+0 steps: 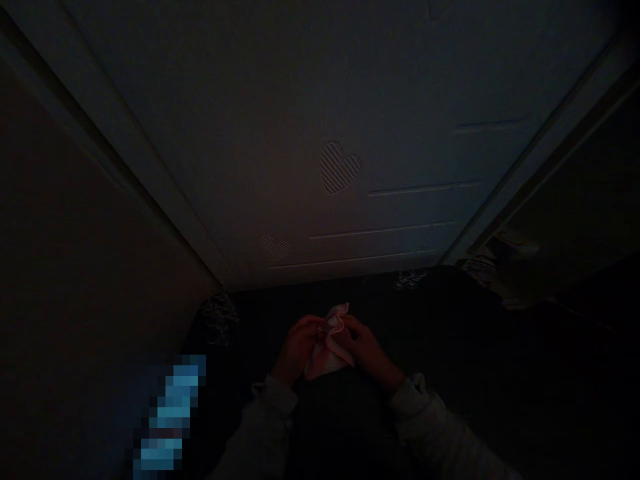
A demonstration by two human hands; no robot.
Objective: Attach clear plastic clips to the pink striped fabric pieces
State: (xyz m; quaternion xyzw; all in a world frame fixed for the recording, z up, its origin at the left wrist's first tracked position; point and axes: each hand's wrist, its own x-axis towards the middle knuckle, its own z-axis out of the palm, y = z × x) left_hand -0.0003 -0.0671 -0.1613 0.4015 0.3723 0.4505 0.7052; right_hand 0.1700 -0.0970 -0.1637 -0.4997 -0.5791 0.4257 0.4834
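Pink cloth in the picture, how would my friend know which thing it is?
Find the big panel with striped hearts, then look below it to the left hand and right hand. The crumpled pink cloth is between them. Its wavy edge sets it apart from the clusters of rings by the panel's bottom corners.

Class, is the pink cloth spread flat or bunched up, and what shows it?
Bunched up: the cloth stands in wavy folds between the left hand and right hand.
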